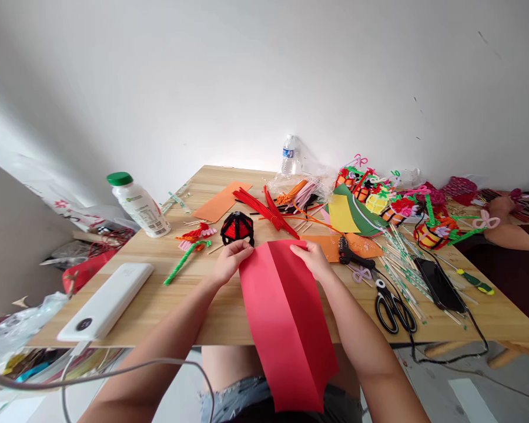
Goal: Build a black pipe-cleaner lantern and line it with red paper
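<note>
A sheet of red paper (286, 323) with a lengthwise crease hangs from my two hands over the table's front edge and down toward my lap. My left hand (233, 260) pinches its upper left corner, and my right hand (312, 258) pinches the upper right one. Just beyond my left hand sits a small red and black pipe-cleaner ball shape (237, 228). A green pipe-cleaner stem (180, 264) with red and orange curls lies left of it. Bundles of red pipe cleaners (264, 207) lie beyond the paper.
A white power bank (106, 301) and a green-capped bottle (139, 205) stand left. To the right lie a black glue gun (355, 252), scissors (392, 308), a phone (439, 285), a screwdriver (476, 281) and wooden sticks (403, 276). Another person's arm (505, 226) rests at far right.
</note>
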Motion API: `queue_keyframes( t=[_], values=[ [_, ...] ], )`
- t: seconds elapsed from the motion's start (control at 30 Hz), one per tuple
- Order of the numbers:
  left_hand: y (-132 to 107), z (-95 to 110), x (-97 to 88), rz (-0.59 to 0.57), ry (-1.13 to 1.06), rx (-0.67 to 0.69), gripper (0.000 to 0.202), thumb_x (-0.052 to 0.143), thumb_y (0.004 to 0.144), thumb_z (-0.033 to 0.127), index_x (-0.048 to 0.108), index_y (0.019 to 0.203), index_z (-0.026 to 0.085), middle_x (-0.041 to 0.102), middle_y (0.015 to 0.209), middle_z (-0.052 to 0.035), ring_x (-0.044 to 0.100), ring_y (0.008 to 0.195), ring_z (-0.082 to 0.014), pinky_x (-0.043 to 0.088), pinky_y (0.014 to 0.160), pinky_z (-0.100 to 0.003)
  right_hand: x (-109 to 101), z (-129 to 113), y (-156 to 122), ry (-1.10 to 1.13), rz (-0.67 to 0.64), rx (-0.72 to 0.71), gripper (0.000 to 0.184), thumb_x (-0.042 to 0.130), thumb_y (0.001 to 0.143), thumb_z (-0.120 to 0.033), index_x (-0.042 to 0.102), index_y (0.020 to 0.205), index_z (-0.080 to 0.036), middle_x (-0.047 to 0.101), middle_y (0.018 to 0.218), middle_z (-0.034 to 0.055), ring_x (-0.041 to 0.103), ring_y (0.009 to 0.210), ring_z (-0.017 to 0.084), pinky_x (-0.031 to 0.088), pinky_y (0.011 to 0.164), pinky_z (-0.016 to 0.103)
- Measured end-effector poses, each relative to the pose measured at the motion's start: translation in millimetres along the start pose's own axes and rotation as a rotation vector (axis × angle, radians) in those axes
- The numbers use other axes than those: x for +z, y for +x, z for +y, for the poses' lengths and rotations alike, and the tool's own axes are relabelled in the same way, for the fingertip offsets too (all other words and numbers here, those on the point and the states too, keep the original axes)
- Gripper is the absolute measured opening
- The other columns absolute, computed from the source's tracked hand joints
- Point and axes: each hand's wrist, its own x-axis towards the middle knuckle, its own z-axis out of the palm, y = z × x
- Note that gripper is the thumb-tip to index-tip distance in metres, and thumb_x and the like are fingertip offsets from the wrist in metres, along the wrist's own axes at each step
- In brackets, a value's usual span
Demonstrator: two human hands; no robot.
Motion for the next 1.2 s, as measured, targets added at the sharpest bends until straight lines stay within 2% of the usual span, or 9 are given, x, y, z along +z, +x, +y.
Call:
queue_keyframes(
  t=[0.13, 0.23, 0.33, 0.43, 0.6, 0.7, 0.87, 1.07, 1.2],
  values=[
    [-1.8, -1.4, -0.1, -0.091, 0.290, 0.118, 0.023, 0.061, 0.070, 0.038, 0.061, 0.081, 0.017, 0.056, 0.068, 0.0013, 0.050, 0.062, -0.0128, 0.040, 0.057, -0.024, -3.6, 1.8, 1.0, -0.072, -0.005, 0.051, 0.034, 0.078, 0.062, -0.041, 0.072, 0.086, -0.018, 0.074, 0.079, 0.0031, 0.069, 0.071, 0.021, 0.053, 0.066, 0.032],
    [-1.4, -4.3, 0.3, -0.154, 0.490, 0.221, 0.033, 0.056, 0.069, 0.030, 0.065, 0.098, 0.016, 0.059, 0.070, -0.0005, 0.053, 0.065, -0.0148, 0.043, 0.062, -0.026, -6.3, 3.2, 1.4, -0.151, -0.023, 0.051, 0.032, 0.075, 0.066, -0.041, 0.072, 0.088, -0.018, 0.075, 0.083, 0.0044, 0.069, 0.072, 0.021, 0.054, 0.067, 0.033],
    [-2.6, -3.3, 3.6, -0.167, 0.549, 0.302, 0.031, 0.055, 0.070, 0.031, 0.069, 0.093, 0.015, 0.065, 0.089, -0.0076, 0.060, 0.079, -0.0200, 0.046, 0.070, -0.030, -6.2, 5.1, 0.8, -0.233, -0.041, 0.030, 0.030, 0.072, 0.069, -0.040, 0.071, 0.089, -0.018, 0.075, 0.084, 0.0051, 0.070, 0.074, 0.022, 0.054, 0.067, 0.033],
    [-6.5, -0.1, 10.7, -0.134, 0.422, 0.268, 0.033, 0.056, 0.076, 0.043, 0.069, 0.090, 0.015, 0.068, 0.094, -0.0090, 0.061, 0.088, -0.0235, 0.047, 0.075, -0.031, -3.5, 6.5, -0.9, -0.307, -0.069, 0.027, 0.027, 0.068, 0.073, -0.040, 0.071, 0.089, -0.018, 0.075, 0.082, 0.0052, 0.069, 0.072, 0.021, 0.053, 0.062, 0.031],
    [-10.3, -0.7, 20.1, -0.092, 0.100, 0.018, 0.043, 0.066, 0.068, 0.060, 0.062, 0.072, 0.017, 0.061, 0.067, -0.0007, 0.054, 0.061, -0.0149, 0.043, 0.057, -0.025, 1.1, 7.4, -2.9, -0.396, -0.077, -0.047, 0.026, 0.065, 0.077, -0.042, 0.070, 0.084, -0.017, 0.074, 0.082, 0.0052, 0.067, 0.072, 0.019, 0.051, 0.060, 0.028],
    [-10.2, -0.3, 20.0, -0.048, -0.077, -0.090, 0.046, 0.075, 0.059, 0.058, 0.058, 0.069, 0.017, 0.057, 0.061, 0.0028, 0.050, 0.054, -0.0111, 0.040, 0.051, -0.022, 2.4, 7.8, -2.7, -0.372, -0.057, -0.074, 0.033, 0.062, 0.078, -0.048, 0.070, 0.087, -0.017, 0.073, 0.079, 0.0044, 0.065, 0.068, 0.018, 0.049, 0.058, 0.027],
    [-12.3, 5.3, 17.4, -0.025, -0.310, -0.198, 0.044, 0.081, 0.056, 0.051, 0.060, 0.074, 0.017, 0.062, 0.063, 0.0034, 0.055, 0.053, -0.0108, 0.044, 0.053, -0.022, 3.9, 8.2, -2.6, -0.270, -0.037, -0.103, 0.041, 0.064, 0.076, -0.054, 0.070, 0.092, -0.017, 0.071, 0.076, 0.0028, 0.062, 0.065, 0.017, 0.047, 0.057, 0.027],
    [-12.1, 5.7, 18.2, 0.022, -0.364, -0.252, 0.045, 0.086, 0.048, 0.047, 0.062, 0.069, 0.016, 0.063, 0.059, 0.0023, 0.055, 0.050, -0.0107, 0.044, 0.052, -0.022, 7.2, 9.3, -3.8, -0.295, -0.049, -0.164, 0.039, 0.061, 0.078, -0.056, 0.067, 0.080, -0.018, 0.062, 0.064, -0.0008, 0.054, 0.059, 0.014, 0.041, 0.055, 0.026],
    [-10.1, 3.8, 18.5, 0.061, -0.375, -0.254, 0.044, 0.086, 0.047, 0.046, 0.064, 0.069, 0.016, 0.064, 0.057, 0.0018, 0.056, 0.049, -0.0115, 0.045, 0.051, -0.023, 9.0, 8.4, -5.0, -0.324, -0.045, -0.197, 0.039, 0.060, 0.080, -0.055, 0.057, 0.066, -0.019, 0.049, 0.055, -0.0043, 0.043, 0.053, 0.011, 0.035, 0.052, 0.025]
  ],
)
